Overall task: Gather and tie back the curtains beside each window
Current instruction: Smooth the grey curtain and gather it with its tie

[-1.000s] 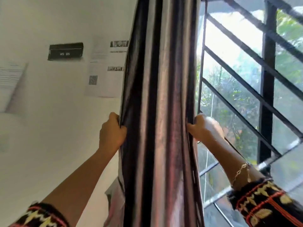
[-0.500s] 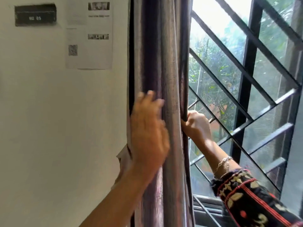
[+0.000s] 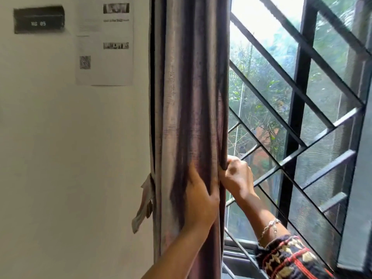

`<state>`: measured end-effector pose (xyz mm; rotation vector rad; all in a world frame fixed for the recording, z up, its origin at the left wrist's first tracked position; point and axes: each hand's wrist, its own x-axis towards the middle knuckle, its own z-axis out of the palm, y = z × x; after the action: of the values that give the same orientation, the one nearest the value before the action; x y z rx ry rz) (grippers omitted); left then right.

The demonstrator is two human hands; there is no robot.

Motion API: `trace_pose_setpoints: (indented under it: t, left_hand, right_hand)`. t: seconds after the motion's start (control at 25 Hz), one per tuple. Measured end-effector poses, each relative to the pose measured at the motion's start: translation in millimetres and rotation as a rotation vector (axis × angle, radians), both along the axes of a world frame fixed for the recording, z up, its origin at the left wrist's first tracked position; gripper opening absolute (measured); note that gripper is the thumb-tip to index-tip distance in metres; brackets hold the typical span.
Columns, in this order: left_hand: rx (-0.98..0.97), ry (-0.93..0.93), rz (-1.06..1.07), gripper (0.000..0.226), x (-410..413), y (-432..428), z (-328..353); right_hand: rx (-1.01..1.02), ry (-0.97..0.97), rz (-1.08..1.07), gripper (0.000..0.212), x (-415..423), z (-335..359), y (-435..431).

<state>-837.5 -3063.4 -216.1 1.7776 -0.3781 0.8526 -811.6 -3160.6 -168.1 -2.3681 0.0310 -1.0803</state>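
Note:
A dark purple-grey curtain (image 3: 189, 97) hangs bunched in a narrow column between the wall and the window. My left hand (image 3: 199, 200) lies on the front of the curtain near its right side, fingers curling around the folds. My right hand (image 3: 236, 176) grips the curtain's right edge from the window side, thumb and fingers pinching the cloth. A pale fabric tie-back strap (image 3: 145, 200) dangles loose at the curtain's left edge, against the wall.
The window (image 3: 261, 81) to the right has a black metal grille (image 3: 300, 109) with diagonal bars, trees outside. On the cream wall at left hang a printed paper notice (image 3: 104, 43) and a small black sign (image 3: 39, 19). A window sill runs below.
My left hand slid across the curtain's front to its right side and lower, now curling into the folds. My right hand keeps its grip on the right edge. The view shifted slightly downward.

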Motion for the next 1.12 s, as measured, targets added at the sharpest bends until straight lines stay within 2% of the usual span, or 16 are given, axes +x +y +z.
trace_pose_setpoints:
  t: [0.12, 0.24, 0.4, 0.48, 0.52, 0.64, 0.76, 0.84, 0.92, 1.0, 1.12]
  left_hand:
    - [0.138, 0.144, -0.024, 0.058, 6.9, 2.7, -14.5]
    - [0.195, 0.192, 0.027, 0.046, 9.3, 4.1, -26.8]
    - [0.288, 0.221, 0.116, 0.035, 10.9, 7.9, -39.2]
    - [0.264, 0.204, 0.066, 0.039, 11.3, 10.6, -42.4]
    - [0.247, 0.184, 0.043, 0.041, 11.7, 12.0, -43.2]
    - [0.155, 0.122, -0.026, 0.053, 5.1, 15.0, -48.6]
    - [-0.023, -0.210, 0.073, 0.059, -19.1, 14.2, -57.2]
    - [-0.020, -0.445, 0.095, 0.058, -34.2, 15.1, -61.3]
    - [0.030, -0.575, 0.163, 0.057, -37.4, 24.4, -58.6]
    - [-0.021, -0.548, 0.280, 0.060, -33.1, 39.9, -53.0]
    - [-0.192, -0.291, 0.287, 0.068, -22.4, 61.0, -50.5]
  right_hand:
    - [-0.029, 0.006, 0.062, 0.034, 7.3, -10.5, 1.8]
    - [-0.041, 0.007, 0.130, 0.042, 9.0, -10.0, 6.8]
    - [-0.023, 0.074, 0.223, 0.064, 2.2, -14.6, 23.0]
    - [-0.073, 0.142, 0.159, 0.073, 4.8, -18.3, 32.3]
    - [-0.119, 0.162, 0.108, 0.069, 8.5, -21.2, 35.7]
    - [-0.157, 0.160, 0.048, 0.039, 14.2, -25.5, 44.0]
    - [-0.138, 0.077, 0.076, 0.029, 16.6, -31.2, 45.7]
    - [-0.119, 0.045, 0.080, 0.024, 16.4, -34.8, 47.0]
    - [-0.105, 0.047, 0.083, 0.028, 16.4, -36.7, 46.4]
    - [-0.105, 0.013, 0.093, 0.036, 15.5, -39.3, 42.8]
    - [-0.074, -0.024, 0.134, 0.046, 10.1, -41.9, 38.5]
